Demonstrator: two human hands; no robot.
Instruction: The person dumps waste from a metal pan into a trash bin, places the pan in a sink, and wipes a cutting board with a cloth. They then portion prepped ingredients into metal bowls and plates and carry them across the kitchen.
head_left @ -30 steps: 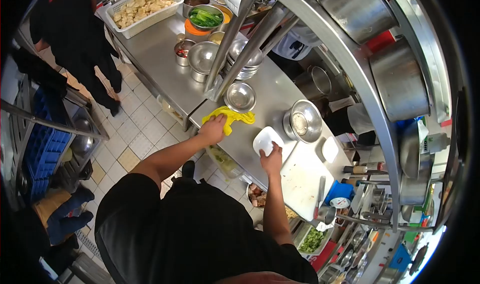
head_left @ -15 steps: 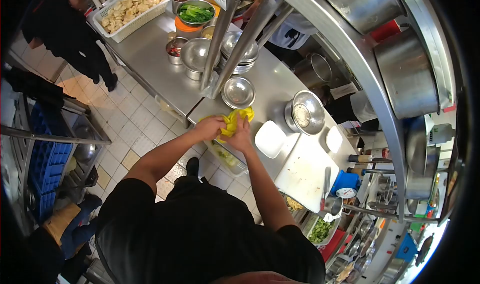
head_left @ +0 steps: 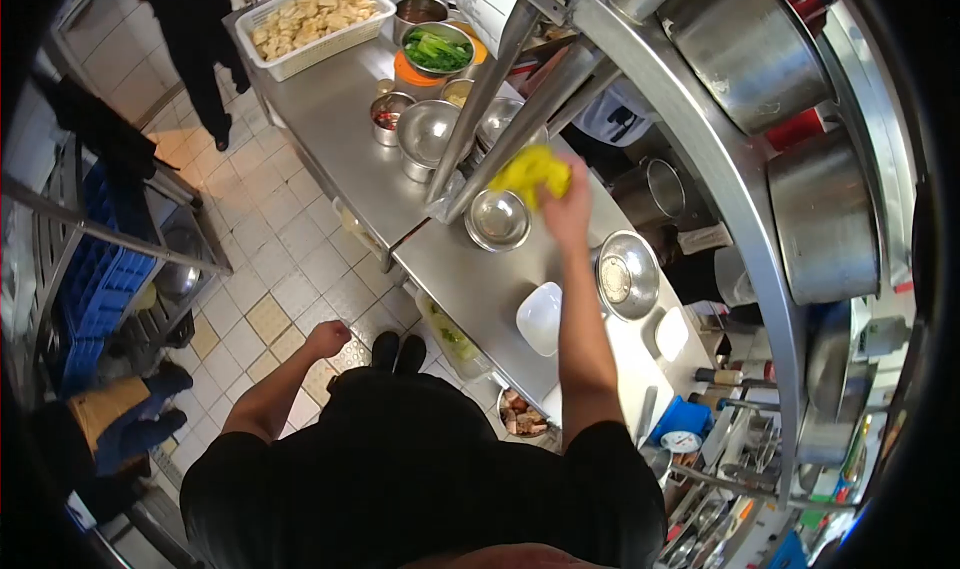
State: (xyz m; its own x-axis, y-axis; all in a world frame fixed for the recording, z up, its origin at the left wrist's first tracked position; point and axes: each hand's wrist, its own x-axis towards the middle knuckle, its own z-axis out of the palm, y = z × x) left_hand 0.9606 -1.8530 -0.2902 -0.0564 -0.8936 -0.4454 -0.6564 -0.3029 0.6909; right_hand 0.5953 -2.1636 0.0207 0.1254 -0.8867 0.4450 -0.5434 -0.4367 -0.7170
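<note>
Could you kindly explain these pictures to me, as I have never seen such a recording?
There is no robot: every picture comes from one camera worn on a person's head, looking forward and down. The right hand holds a bright yellow cloth; the left hand is over the tiled floor, its fingers apparently curled. On the stainless-steel table are a shallow round metal bowl, a white rounded-square dish, a white cutting board and a white plastic basket of pale food pieces.

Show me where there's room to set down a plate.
Bare steel shows on the counter between the white basket and small metal pot, and between the shallow bowl and square white dish. It's crowded around the shelf posts, where bowls cluster.
</note>
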